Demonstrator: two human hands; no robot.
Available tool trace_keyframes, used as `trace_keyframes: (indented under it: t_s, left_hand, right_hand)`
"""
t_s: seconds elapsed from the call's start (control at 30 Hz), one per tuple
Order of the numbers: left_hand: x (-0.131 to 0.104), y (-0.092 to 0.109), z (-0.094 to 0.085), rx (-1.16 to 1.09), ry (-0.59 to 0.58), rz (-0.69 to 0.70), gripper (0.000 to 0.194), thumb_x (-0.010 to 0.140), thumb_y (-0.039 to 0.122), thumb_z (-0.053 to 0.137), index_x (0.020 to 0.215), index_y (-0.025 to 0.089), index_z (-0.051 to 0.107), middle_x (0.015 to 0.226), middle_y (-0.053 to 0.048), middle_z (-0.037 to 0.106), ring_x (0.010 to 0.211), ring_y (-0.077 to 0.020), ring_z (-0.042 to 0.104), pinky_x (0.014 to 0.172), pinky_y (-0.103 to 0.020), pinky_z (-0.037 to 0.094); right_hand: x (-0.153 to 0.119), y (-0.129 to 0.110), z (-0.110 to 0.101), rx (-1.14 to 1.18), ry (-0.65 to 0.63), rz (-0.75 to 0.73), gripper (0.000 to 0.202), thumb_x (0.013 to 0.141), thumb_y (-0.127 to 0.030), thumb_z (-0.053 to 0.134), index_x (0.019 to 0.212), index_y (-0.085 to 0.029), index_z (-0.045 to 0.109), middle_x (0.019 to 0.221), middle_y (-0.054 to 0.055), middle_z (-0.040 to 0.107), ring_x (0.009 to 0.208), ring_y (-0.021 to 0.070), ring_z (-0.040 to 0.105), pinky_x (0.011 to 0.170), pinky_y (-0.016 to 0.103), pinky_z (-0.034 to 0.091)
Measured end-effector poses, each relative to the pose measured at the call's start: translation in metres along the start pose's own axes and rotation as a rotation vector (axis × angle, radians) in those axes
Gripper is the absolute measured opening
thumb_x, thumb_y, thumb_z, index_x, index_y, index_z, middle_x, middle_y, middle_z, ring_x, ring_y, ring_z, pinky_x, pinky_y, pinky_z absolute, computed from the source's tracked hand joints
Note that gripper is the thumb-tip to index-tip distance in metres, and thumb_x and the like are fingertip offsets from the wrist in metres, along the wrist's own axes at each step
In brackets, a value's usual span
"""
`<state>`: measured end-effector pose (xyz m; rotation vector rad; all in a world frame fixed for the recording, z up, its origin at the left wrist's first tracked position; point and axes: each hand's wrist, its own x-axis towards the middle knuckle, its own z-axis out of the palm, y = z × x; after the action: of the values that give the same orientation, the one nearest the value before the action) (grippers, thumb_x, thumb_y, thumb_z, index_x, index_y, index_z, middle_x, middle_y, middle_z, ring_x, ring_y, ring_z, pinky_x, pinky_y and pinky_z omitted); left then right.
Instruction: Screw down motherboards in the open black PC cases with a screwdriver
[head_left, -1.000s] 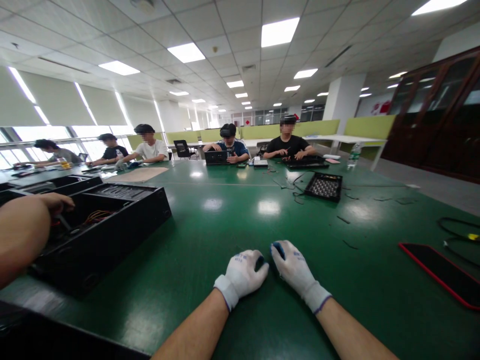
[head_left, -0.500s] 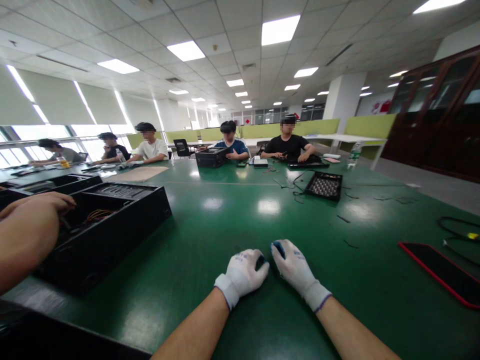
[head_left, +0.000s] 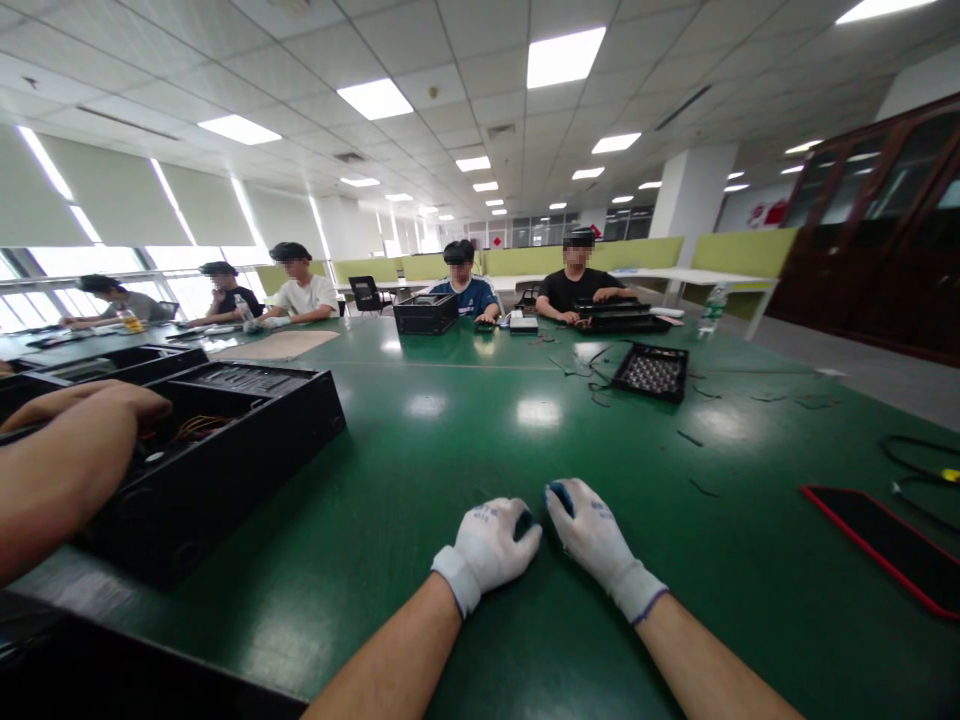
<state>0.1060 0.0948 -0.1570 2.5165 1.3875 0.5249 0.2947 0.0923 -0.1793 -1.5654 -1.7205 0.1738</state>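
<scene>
My left hand (head_left: 491, 548), in a white glove with a blue palm coating, rests on the green table (head_left: 420, 460). Its fingers are loosely curled under, and nothing shows in them. Close on its right lies my right hand (head_left: 592, 535) in a matching glove, likewise curled, a small gap between the two. Neither touches any object other than the tabletop. To the left stands a black computer case (head_left: 247, 450), lying on its side with wires inside. A co-worker's bare hand (head_left: 124, 400) reaches into that case; the fingertips are hidden.
Toward the right back lies a black tray (head_left: 651, 372) with cables beside it. A red-edged black slab (head_left: 885, 545) and a coiled black cable (head_left: 919, 470) are at the right. Several people sit across the table, one behind another black case (head_left: 426, 314). A bottle (head_left: 712, 310) stands far right.
My hands stay in place. The co-worker's hand at left has shifted right inside the case. Across the table, the person in black has raised a dark flat part.
</scene>
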Motion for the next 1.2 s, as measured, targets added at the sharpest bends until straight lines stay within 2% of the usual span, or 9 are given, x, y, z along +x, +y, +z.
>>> trace_keyframes:
  t_s: [0.2,0.5,0.7,0.8,0.9,1.03,1.13,1.2]
  left_hand:
    - [-0.001,-0.002,0.002,-0.004,0.012,0.015,0.036,0.096,0.051,0.049,0.108,0.023,0.069,0.101,-0.006,0.076,0.093,-0.0244,0.072,0.083,-0.035,0.056]
    - [-0.001,-0.003,0.003,-0.031,0.039,0.018,0.034,0.096,0.049,0.051,0.108,0.023,0.07,0.102,-0.006,0.076,0.093,-0.0251,0.072,0.083,-0.036,0.057]
    - [-0.003,-0.003,0.005,-0.077,0.105,-0.007,0.034,0.097,0.047,0.053,0.112,0.022,0.069,0.107,-0.006,0.075,0.099,-0.0244,0.071,0.091,-0.036,0.056]
    - [0.004,-0.008,-0.005,-0.077,0.167,-0.045,0.034,0.097,0.045,0.052,0.117,0.022,0.068,0.111,-0.007,0.072,0.104,-0.0237,0.069,0.095,-0.035,0.054]
    - [0.026,-0.019,-0.027,-0.01,0.22,-0.068,0.038,0.099,0.046,0.05,0.125,0.022,0.065,0.116,-0.008,0.068,0.104,-0.0232,0.068,0.095,-0.033,0.053]
    - [0.085,-0.05,-0.069,0.16,0.212,-0.146,0.055,0.099,0.05,0.046,0.145,0.021,0.051,0.137,-0.014,0.058,0.112,-0.0272,0.067,0.096,-0.036,0.053]
    - [0.139,-0.083,-0.099,0.309,0.128,-0.275,0.069,0.098,0.054,0.045,0.157,0.019,0.036,0.161,-0.015,0.037,0.13,-0.0315,0.058,0.107,-0.038,0.047]
    - [0.17,-0.106,-0.116,0.339,0.097,-0.324,0.073,0.096,0.052,0.05,0.158,0.017,0.034,0.168,-0.017,0.024,0.137,-0.0361,0.052,0.111,-0.041,0.044]
  right_hand:
    - [0.0,-0.001,0.0,0.004,-0.032,0.028,0.031,0.099,-0.043,0.045,0.102,-0.02,0.065,0.102,0.011,0.069,0.097,0.0241,0.066,0.09,0.038,0.053]
    - [0.0,0.002,0.002,0.003,-0.02,0.002,0.03,0.098,-0.042,0.045,0.102,-0.021,0.067,0.1,0.011,0.07,0.096,0.0242,0.066,0.092,0.039,0.052]
    - [0.0,0.0,-0.001,0.003,-0.019,-0.002,0.023,0.094,-0.037,0.052,0.102,-0.023,0.069,0.101,0.011,0.07,0.097,0.025,0.065,0.092,0.038,0.051]
    - [0.001,-0.002,-0.003,0.006,-0.033,0.026,0.027,0.096,-0.04,0.049,0.102,-0.021,0.068,0.101,0.012,0.07,0.097,0.025,0.065,0.091,0.038,0.052]
    - [0.001,-0.004,-0.003,0.013,-0.046,0.063,0.032,0.098,-0.042,0.045,0.104,-0.019,0.066,0.103,0.012,0.07,0.098,0.025,0.066,0.092,0.039,0.052]
    - [0.002,-0.005,-0.002,0.026,-0.076,0.103,0.034,0.1,-0.045,0.043,0.104,-0.019,0.064,0.104,0.012,0.069,0.1,0.025,0.066,0.093,0.039,0.051]
    - [0.002,-0.004,-0.002,0.032,-0.089,0.115,0.034,0.1,-0.046,0.043,0.105,-0.02,0.064,0.105,0.011,0.068,0.101,0.025,0.065,0.095,0.039,0.051]
    - [0.002,-0.005,-0.001,0.03,-0.1,0.123,0.035,0.101,-0.046,0.043,0.107,-0.019,0.064,0.107,0.012,0.068,0.103,0.0253,0.065,0.096,0.039,0.05]
